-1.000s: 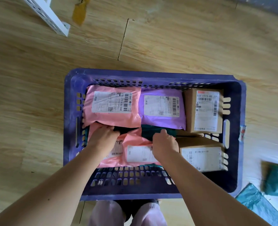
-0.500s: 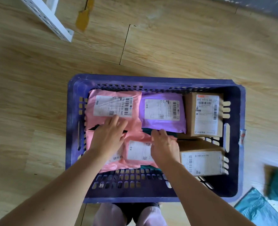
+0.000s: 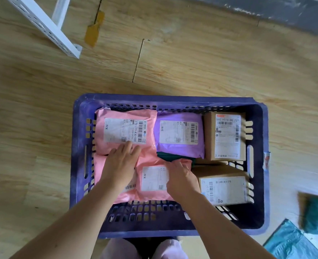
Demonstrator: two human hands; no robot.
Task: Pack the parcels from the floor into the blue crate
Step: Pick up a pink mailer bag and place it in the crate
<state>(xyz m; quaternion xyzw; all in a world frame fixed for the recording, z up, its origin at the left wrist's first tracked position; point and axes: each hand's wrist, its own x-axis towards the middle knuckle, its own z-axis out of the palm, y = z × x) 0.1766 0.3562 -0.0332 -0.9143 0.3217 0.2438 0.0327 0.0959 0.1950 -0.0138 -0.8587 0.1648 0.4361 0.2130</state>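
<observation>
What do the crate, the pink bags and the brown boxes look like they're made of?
Blue crate: rigid moulded plastic, matte and scuffed, with slotted walls. Far pink bag and near pink bag: probably thin plastic film, going by the wrinkles and soft sheen. Far box and near box: brown cardboard, matte, with paper labels.

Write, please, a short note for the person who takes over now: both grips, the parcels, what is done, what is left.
Left grip: open, flat on the far pink parcel's edge.
Right grip: fingers on the near pink parcel; pinching or not, unclear.
Done: blue crate also holds a purple parcel, a dark green parcel, a far box and a near box.
Left: at least one teal parcel on the floor, to the right.
</observation>
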